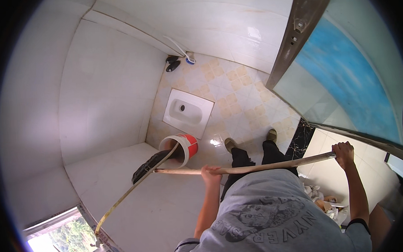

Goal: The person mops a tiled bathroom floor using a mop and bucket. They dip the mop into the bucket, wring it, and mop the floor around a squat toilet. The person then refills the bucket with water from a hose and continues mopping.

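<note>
A long wooden pole [256, 169] lies roughly level in front of my body. My right hand [343, 154] is closed around its right end, and my left hand [211, 174] holds it farther left. A dark, flat head [153, 165] is at the pole's far end, partly over the mouth of a red and white bucket [191, 145]. From a fitting by the window, a yellowish hose [119, 202] runs across that dark head into the bucket. What lies inside the bucket is mostly hidden.
Beyond the bucket, a white squat toilet [187, 111] is set in the tiled floor. Dark slippers [173, 64] and a blue-bristled brush [190, 60] are in the far corner. A glass door [346, 74] stands at the right, with crumpled waste [327, 201] behind my right side.
</note>
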